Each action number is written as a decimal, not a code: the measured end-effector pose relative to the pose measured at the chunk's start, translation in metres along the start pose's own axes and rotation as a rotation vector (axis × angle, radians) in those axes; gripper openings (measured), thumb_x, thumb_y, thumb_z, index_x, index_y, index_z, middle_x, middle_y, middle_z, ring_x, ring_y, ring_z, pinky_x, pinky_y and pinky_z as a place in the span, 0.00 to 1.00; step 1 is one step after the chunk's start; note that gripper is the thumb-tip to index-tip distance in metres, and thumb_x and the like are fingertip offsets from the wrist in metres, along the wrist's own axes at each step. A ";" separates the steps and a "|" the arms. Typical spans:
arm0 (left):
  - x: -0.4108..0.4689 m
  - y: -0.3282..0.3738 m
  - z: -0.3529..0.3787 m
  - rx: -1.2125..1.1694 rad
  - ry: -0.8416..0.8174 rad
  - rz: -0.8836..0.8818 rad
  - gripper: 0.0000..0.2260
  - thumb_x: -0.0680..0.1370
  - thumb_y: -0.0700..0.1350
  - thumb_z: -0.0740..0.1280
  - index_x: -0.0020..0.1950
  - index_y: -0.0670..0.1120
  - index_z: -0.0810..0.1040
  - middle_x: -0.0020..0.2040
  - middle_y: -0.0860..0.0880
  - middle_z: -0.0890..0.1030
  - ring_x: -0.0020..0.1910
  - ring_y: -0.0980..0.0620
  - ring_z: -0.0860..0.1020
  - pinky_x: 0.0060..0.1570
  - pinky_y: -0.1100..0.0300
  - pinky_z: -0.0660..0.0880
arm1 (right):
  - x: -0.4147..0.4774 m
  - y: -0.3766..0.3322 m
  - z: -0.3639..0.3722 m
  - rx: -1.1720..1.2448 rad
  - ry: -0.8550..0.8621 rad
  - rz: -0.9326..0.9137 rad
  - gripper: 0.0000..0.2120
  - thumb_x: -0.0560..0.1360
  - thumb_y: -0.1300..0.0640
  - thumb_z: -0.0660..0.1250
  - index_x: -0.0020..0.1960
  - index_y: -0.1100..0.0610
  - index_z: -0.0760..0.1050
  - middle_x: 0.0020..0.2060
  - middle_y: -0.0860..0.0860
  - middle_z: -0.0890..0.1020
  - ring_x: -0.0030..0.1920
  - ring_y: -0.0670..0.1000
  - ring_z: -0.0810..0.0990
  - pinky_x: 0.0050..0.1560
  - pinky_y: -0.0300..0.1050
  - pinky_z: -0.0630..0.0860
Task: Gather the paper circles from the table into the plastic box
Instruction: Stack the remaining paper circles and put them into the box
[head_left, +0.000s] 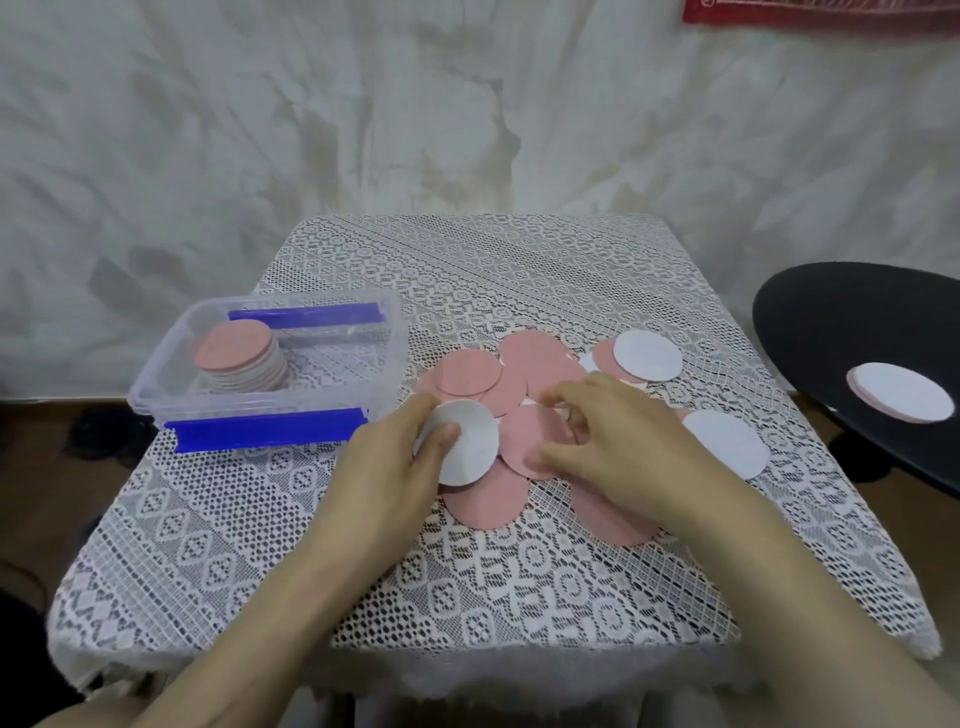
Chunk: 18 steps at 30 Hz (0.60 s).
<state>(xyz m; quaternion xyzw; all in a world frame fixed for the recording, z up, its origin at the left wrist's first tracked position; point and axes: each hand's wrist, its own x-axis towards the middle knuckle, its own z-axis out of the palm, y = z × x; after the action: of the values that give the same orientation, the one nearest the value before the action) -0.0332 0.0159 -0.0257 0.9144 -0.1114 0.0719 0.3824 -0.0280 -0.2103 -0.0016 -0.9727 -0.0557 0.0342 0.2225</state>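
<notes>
Pink and white circles, task partly done: a stack lies in the box at the table left, many more loose mid-table; left hand pinches a white circle, right hand curls over pink ones, grip unclear.
</notes>
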 end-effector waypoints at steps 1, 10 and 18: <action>0.000 -0.001 -0.001 -0.004 -0.006 -0.008 0.10 0.83 0.50 0.62 0.43 0.49 0.71 0.34 0.51 0.76 0.35 0.53 0.74 0.34 0.55 0.67 | 0.001 0.001 0.002 0.004 -0.023 0.010 0.28 0.70 0.37 0.73 0.67 0.41 0.72 0.54 0.41 0.73 0.56 0.49 0.77 0.56 0.50 0.74; -0.002 0.005 -0.005 -0.051 -0.021 -0.066 0.13 0.81 0.45 0.62 0.60 0.63 0.73 0.47 0.62 0.80 0.46 0.61 0.78 0.45 0.59 0.76 | 0.011 0.009 0.007 0.336 0.156 0.013 0.07 0.80 0.54 0.67 0.47 0.56 0.73 0.39 0.53 0.81 0.41 0.57 0.79 0.47 0.57 0.77; -0.010 0.014 -0.005 -0.217 -0.111 0.013 0.14 0.85 0.45 0.57 0.64 0.61 0.76 0.31 0.60 0.79 0.29 0.62 0.75 0.30 0.69 0.70 | -0.007 -0.006 0.017 0.543 0.079 -0.026 0.09 0.81 0.54 0.66 0.43 0.52 0.78 0.27 0.41 0.78 0.25 0.41 0.74 0.32 0.39 0.69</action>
<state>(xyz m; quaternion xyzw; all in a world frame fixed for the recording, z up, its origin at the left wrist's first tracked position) -0.0470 0.0120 -0.0150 0.8695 -0.1453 0.0113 0.4720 -0.0369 -0.1988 -0.0136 -0.8772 -0.0482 0.0070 0.4776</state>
